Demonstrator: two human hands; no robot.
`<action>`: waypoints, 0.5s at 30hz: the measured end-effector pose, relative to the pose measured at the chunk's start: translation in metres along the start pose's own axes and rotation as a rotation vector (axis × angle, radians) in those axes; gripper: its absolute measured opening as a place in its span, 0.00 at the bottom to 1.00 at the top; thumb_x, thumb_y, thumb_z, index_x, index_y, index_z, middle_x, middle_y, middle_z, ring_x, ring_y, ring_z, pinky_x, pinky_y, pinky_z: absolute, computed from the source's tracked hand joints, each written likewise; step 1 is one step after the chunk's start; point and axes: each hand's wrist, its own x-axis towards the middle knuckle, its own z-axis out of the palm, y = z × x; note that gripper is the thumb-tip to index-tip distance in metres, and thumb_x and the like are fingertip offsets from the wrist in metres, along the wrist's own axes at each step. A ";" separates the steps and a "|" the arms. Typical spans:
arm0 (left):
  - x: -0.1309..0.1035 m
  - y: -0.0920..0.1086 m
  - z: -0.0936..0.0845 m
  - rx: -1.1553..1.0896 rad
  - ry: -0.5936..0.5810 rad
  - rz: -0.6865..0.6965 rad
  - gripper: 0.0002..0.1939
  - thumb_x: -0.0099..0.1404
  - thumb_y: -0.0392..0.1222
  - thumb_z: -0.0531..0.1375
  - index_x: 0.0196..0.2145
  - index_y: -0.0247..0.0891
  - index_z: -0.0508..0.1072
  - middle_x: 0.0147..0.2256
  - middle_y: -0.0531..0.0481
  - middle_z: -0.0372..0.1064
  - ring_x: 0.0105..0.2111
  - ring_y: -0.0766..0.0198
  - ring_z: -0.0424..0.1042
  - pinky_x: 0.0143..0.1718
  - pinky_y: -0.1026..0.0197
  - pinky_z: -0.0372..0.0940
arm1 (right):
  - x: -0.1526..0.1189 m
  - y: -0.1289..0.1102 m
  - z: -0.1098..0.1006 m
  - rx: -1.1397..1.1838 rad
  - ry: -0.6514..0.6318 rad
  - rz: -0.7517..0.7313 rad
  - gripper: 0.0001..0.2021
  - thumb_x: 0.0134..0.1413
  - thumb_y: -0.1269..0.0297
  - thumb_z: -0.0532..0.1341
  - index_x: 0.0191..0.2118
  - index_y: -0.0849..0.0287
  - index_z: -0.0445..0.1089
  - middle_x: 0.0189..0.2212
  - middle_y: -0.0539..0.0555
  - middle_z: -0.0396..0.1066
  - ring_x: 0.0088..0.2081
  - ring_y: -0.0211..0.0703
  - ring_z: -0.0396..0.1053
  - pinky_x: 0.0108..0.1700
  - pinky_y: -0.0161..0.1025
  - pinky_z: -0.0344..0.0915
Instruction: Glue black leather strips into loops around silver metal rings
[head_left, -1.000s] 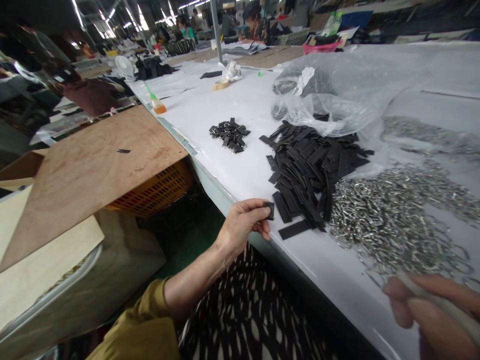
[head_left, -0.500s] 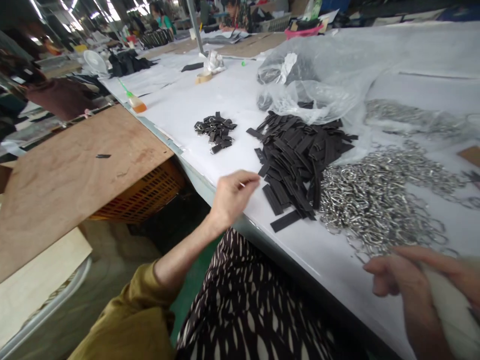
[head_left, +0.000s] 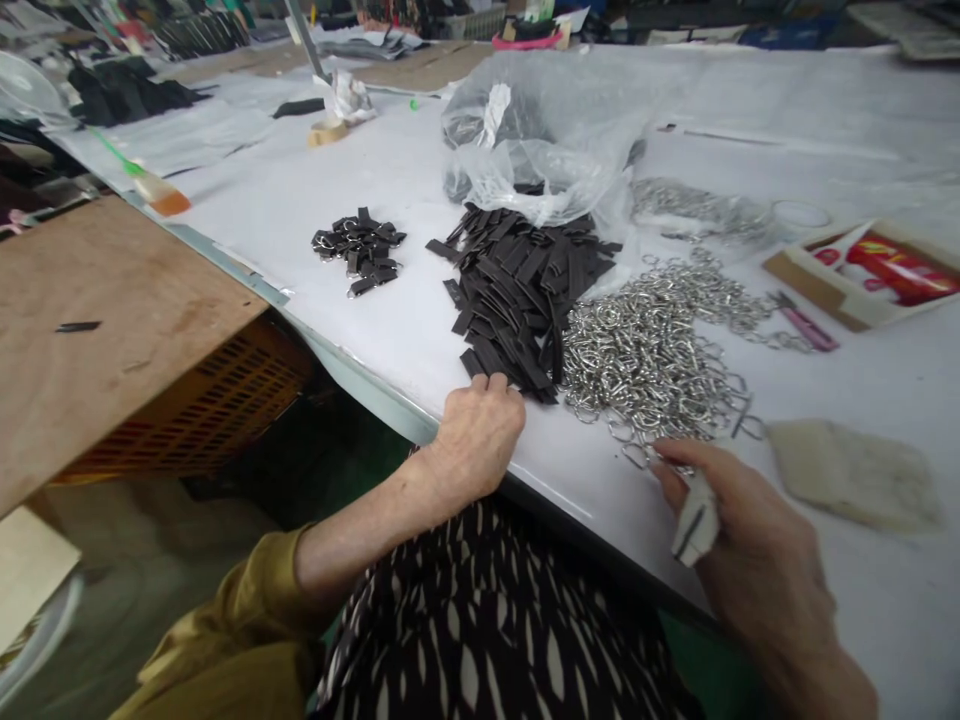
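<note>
On the bench (head_left: 255, 200), black strips (head_left: 517, 285), probably light and pliant, are best pinched endwise; left grip (head_left: 480, 430) cannot be judged; pale object (head_left: 699, 520) is held by right grip (head_left: 757, 530).

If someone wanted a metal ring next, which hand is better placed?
Probably the right hand: it is at the near edge of the metal rings, though it also holds a pale object. The left hand is by the black strips.

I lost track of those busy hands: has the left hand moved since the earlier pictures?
Yes, rightward: judged against the pile of black strips, the left hand was left of its near end; now it's at that end.
</note>
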 end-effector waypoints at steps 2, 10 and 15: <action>-0.003 0.000 -0.001 -0.042 0.063 -0.033 0.10 0.57 0.27 0.51 0.35 0.32 0.69 0.36 0.41 0.66 0.36 0.54 0.66 0.29 0.58 0.63 | -0.001 0.001 0.000 -0.011 0.001 -0.075 0.12 0.57 0.63 0.56 0.45 0.59 0.67 0.36 0.56 0.71 0.35 0.45 0.67 0.36 0.39 0.63; -0.017 0.011 0.005 -1.145 0.068 -0.228 0.11 0.62 0.38 0.51 0.34 0.37 0.73 0.27 0.49 0.69 0.30 0.63 0.70 0.30 0.63 0.65 | -0.001 -0.005 0.012 -0.288 -0.053 -0.351 0.15 0.54 0.77 0.49 0.43 0.63 0.67 0.32 0.59 0.72 0.38 0.51 0.66 0.34 0.41 0.60; -0.011 0.029 0.012 -1.793 -0.352 -0.365 0.10 0.56 0.36 0.55 0.36 0.31 0.72 0.30 0.46 0.71 0.28 0.64 0.73 0.27 0.63 0.68 | 0.000 -0.009 0.011 -0.382 -0.019 -0.383 0.13 0.54 0.77 0.50 0.43 0.61 0.66 0.32 0.57 0.72 0.33 0.49 0.65 0.30 0.39 0.59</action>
